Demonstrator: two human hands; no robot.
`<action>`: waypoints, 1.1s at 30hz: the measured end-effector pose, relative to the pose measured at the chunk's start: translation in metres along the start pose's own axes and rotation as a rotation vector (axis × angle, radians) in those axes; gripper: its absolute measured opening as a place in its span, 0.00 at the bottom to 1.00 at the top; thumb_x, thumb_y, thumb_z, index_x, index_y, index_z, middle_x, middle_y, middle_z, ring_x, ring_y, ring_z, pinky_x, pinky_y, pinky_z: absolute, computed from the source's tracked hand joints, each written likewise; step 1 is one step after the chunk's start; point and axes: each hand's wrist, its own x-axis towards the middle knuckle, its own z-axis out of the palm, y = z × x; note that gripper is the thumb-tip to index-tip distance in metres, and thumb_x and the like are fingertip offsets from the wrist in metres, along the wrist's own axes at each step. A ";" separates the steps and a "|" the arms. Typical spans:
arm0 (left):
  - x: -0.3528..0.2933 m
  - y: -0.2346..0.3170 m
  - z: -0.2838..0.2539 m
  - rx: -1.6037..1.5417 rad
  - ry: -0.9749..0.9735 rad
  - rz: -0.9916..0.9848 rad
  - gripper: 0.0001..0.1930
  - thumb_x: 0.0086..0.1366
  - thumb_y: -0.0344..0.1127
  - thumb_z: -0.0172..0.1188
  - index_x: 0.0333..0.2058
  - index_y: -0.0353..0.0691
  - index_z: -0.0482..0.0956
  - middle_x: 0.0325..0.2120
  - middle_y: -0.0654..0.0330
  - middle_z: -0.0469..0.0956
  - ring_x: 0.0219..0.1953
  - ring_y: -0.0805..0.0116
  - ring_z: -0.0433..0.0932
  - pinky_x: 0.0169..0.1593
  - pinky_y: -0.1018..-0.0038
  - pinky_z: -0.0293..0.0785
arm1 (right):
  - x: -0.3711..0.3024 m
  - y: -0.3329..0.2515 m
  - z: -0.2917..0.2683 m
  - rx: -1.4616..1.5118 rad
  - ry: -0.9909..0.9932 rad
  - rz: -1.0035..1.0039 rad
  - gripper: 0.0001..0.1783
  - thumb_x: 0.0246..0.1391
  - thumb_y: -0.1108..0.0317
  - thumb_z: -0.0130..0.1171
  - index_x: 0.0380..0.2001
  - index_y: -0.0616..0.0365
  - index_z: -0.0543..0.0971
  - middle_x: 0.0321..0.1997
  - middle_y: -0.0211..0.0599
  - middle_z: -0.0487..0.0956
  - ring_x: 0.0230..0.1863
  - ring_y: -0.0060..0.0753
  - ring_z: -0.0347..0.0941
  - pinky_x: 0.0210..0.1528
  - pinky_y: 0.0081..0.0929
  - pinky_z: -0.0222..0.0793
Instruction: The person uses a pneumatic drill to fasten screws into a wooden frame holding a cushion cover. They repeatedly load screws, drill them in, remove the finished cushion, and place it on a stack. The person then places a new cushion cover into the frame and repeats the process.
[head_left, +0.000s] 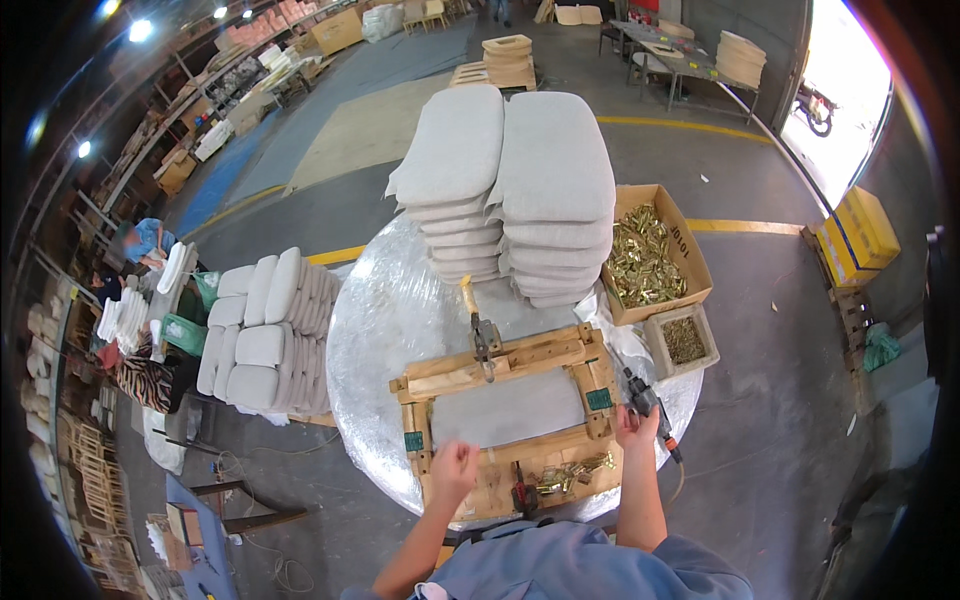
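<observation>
My right hand point(634, 428) grips a black air screwdriver point(643, 393) with an orange hose end, by the right side of a wooden frame jig point(500, 372). Near the jig's left front corner, my left hand point(456, 468) is closed with its fingers curled; whatever they may hold is hidden. Inside the jig lies a light grey padded panel point(508, 408). A toggle clamp point(485, 340) with a yellow handle sits on the jig's far rail, and another clamp point(522, 492) on the near side. Loose brass-coloured fittings point(580, 470) are scattered on the wood close to me.
Two tall stacks of grey cushions point(555, 160) stand behind the jig on a plastic-wrapped round table point(375, 330). To the right are a carton point(690, 262) of brass-coloured fittings and a small tray point(710, 350) of screws. More cushions point(262, 345) and people are at left.
</observation>
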 end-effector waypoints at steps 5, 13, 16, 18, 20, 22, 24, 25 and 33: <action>0.150 0.063 0.036 -0.427 0.155 -0.024 0.11 0.75 0.37 0.65 0.42 0.33 0.80 0.37 0.59 0.81 0.39 0.68 0.78 0.45 0.68 0.75 | 0.004 -0.013 -0.024 -0.085 -0.126 -0.049 0.49 0.68 0.41 0.61 0.78 0.58 0.54 0.75 0.47 0.64 0.63 0.51 0.76 0.60 0.43 0.84; 0.332 -0.015 0.057 -0.897 -0.097 -0.675 0.44 0.74 0.66 0.57 0.69 0.28 0.66 0.58 0.44 0.78 0.56 0.55 0.78 0.58 0.53 0.74 | -0.054 0.033 -0.045 -0.339 -0.187 -0.151 0.31 0.71 0.50 0.59 0.67 0.56 0.68 0.65 0.42 0.74 0.57 0.40 0.76 0.50 0.36 0.80; 0.363 0.026 0.062 -0.952 -0.063 -0.973 0.49 0.74 0.73 0.49 0.71 0.29 0.63 0.59 0.44 0.77 0.56 0.49 0.79 0.67 0.53 0.71 | -0.072 0.020 -0.058 -0.383 -0.079 -0.213 0.27 0.71 0.52 0.59 0.66 0.53 0.71 0.65 0.41 0.75 0.57 0.39 0.76 0.50 0.36 0.78; 0.363 0.021 0.053 -0.965 -0.107 -0.925 0.53 0.72 0.78 0.46 0.73 0.29 0.61 0.61 0.43 0.76 0.57 0.48 0.79 0.70 0.53 0.67 | -0.090 0.014 -0.064 -0.442 -0.063 -0.210 0.27 0.71 0.51 0.59 0.66 0.52 0.71 0.65 0.40 0.75 0.56 0.38 0.77 0.50 0.36 0.78; 0.364 0.014 0.030 -1.174 -0.140 -0.726 0.56 0.70 0.82 0.43 0.73 0.30 0.62 0.59 0.43 0.77 0.58 0.50 0.80 0.72 0.54 0.65 | -0.109 0.011 -0.069 -0.488 -0.071 -0.194 0.25 0.71 0.51 0.59 0.64 0.50 0.72 0.61 0.39 0.76 0.51 0.36 0.78 0.47 0.35 0.77; 0.371 0.017 -0.004 -1.357 -0.282 -0.446 0.55 0.71 0.82 0.39 0.71 0.30 0.65 0.53 0.45 0.81 0.58 0.52 0.81 0.72 0.54 0.63 | -0.119 0.007 -0.073 -0.601 -0.103 -0.254 0.24 0.71 0.51 0.60 0.63 0.50 0.73 0.57 0.38 0.78 0.47 0.33 0.78 0.45 0.34 0.77; 0.364 0.051 -0.037 -1.120 -0.458 -0.320 0.49 0.76 0.76 0.37 0.69 0.31 0.69 0.45 0.49 0.85 0.57 0.54 0.82 0.70 0.55 0.66 | -0.124 0.003 -0.094 -0.706 -0.117 -0.306 0.22 0.71 0.54 0.59 0.62 0.50 0.73 0.51 0.37 0.80 0.40 0.30 0.79 0.39 0.29 0.76; 0.355 0.068 -0.046 -0.898 -0.501 -0.255 0.45 0.79 0.72 0.37 0.68 0.32 0.71 0.41 0.51 0.86 0.56 0.55 0.82 0.67 0.56 0.69 | -0.125 0.005 -0.096 -0.755 -0.111 -0.318 0.18 0.73 0.57 0.57 0.60 0.51 0.74 0.48 0.36 0.82 0.38 0.29 0.79 0.37 0.26 0.75; 0.137 -0.022 -0.039 -0.796 0.004 -0.514 0.23 0.81 0.53 0.53 0.56 0.38 0.81 0.34 0.57 0.85 0.45 0.65 0.84 0.52 0.63 0.81 | -0.180 0.106 -0.043 -1.002 -0.700 -0.354 0.11 0.71 0.64 0.61 0.51 0.55 0.81 0.42 0.29 0.83 0.42 0.22 0.80 0.42 0.23 0.76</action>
